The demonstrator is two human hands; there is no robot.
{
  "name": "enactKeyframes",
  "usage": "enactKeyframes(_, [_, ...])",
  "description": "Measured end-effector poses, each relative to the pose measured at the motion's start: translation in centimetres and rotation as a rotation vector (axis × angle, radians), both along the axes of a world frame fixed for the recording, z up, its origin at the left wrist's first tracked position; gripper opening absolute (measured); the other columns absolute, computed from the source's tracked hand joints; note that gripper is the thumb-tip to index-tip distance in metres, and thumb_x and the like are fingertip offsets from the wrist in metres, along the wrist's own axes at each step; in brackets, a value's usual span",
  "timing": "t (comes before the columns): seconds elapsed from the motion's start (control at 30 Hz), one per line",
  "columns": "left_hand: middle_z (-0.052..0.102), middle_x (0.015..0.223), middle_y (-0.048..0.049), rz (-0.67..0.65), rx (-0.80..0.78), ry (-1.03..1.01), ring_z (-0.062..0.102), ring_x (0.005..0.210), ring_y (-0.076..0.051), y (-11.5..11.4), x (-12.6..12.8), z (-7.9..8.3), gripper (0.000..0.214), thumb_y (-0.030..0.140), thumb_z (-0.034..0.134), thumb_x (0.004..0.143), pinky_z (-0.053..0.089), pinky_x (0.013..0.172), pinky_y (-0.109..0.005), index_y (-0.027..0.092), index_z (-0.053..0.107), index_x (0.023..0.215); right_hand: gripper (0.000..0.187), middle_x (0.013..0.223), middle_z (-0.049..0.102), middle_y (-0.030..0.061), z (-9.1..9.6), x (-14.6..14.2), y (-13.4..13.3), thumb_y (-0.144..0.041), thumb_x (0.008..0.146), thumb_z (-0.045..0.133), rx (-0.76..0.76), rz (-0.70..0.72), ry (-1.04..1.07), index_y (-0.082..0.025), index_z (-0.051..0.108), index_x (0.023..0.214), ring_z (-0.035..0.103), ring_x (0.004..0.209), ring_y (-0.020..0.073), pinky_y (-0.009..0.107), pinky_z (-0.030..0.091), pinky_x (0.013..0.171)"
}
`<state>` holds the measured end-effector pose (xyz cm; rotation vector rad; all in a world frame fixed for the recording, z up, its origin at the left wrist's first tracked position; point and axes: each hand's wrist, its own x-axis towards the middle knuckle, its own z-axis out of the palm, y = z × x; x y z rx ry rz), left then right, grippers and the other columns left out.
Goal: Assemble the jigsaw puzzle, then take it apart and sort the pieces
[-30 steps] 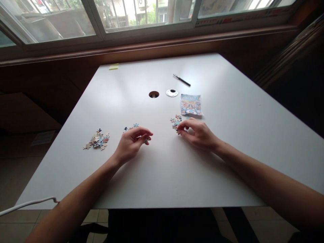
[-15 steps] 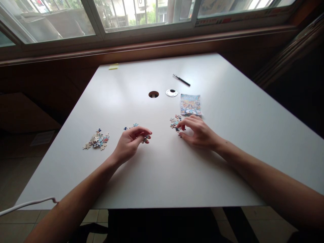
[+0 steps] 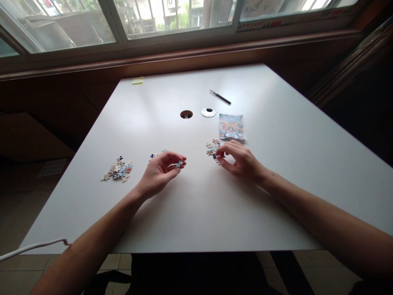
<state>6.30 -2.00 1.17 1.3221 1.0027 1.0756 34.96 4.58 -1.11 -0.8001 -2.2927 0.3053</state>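
Observation:
Several small jigsaw puzzle pieces (image 3: 179, 164) rest in the curled fingers of my left hand (image 3: 159, 171), which hovers near the middle of the white table. Behind its knuckles, a few more pieces (image 3: 152, 156) show, partly hidden. My right hand (image 3: 244, 162) is at the edge of a small heap of puzzle pieces (image 3: 211, 148), thumb and fingertips brought together; what they pinch, if anything, is too small to tell. To the left lies a larger heap of pieces (image 3: 118, 170), some face up and some showing plain beige backs.
A square picture sheet (image 3: 231, 126) lies just beyond my right hand. Farther back are a black pen (image 3: 220, 97), a round metal cover (image 3: 208, 112) and a cable hole (image 3: 186, 114). A yellow sticky note (image 3: 138, 80) and a white cable (image 3: 37, 246) are on the left.
My left thumb has moved down off the fingers, so the pieces in that hand show more. The right thumb and fingertips have come closer together beside the small heap.

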Motion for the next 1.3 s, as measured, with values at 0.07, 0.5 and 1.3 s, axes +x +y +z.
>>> enactKeyframes(0.07, [0.072, 0.104, -0.0092, 0.011, -0.007, 0.007, 0.070, 0.095, -0.019, -0.1, 0.0, 0.0, 0.016, 0.022, 0.073, 0.084, 0.058, 0.088, -0.034, 0.015, 0.064, 0.096, 0.012, 0.079, 0.063, 0.0031, -0.1, -0.1, 0.0, -0.011, 0.085, 0.061, 0.007, 0.007, 0.013, -0.022, 0.060, 0.092, 0.056, 0.075, 0.0204, 0.034, 0.047, 0.072])
enactKeyframes(0.5, [0.073, 0.096, -0.0036, 0.386, 0.261, 0.584, 0.066, 0.090, -0.017, 2.9, -5.5, 0.2, 0.033, 0.000, 0.045, 0.078, 0.051, 0.086, -0.034, 0.021, 0.051, 0.103, 0.014, 0.079, 0.062, 0.0030, -0.1, -0.1, 0.0, -0.011, 0.086, 0.059, 0.018, 0.034, 0.035, -0.022, 0.060, 0.094, 0.057, 0.074, 0.0197, 0.034, 0.048, 0.071])
enactKeyframes(1.3, [0.076, 0.091, -0.0043, 0.537, 0.475, 1.272, 0.070, 0.076, -0.021, 4.1, -8.3, -1.1, 0.012, 0.023, 0.062, 0.088, 0.055, 0.082, -0.034, 0.022, 0.071, 0.095, 0.015, 0.078, 0.063, 0.0027, -0.1, -0.3, -0.2, -0.010, 0.086, 0.059, 0.015, 0.040, 0.045, -0.022, 0.059, 0.095, 0.057, 0.073, 0.0193, 0.034, 0.048, 0.072])
